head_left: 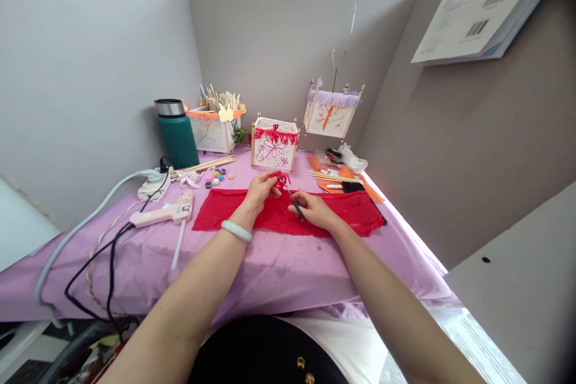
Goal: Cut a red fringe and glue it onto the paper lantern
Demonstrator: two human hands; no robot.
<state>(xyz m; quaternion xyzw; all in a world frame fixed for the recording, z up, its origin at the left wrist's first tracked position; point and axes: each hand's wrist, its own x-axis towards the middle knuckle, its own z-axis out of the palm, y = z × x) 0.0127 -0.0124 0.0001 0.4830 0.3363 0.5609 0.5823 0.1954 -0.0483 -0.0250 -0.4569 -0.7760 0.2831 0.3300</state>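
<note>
My left hand pinches a small piece of fringed red paper. In my right hand are dark-handled scissors, their blades pointing up and left at the fringe. Under both hands a long sheet of red paper lies across the purple-covered table. Just behind them stands a white paper lantern on a stick frame, with a red fringe along its top and a drawn flower.
At the left are a green bottle, a pink glue gun with cords, and paint pots. A stick-filled box stands behind. A second lantern hangs at the back right, above orange sheets and a phone.
</note>
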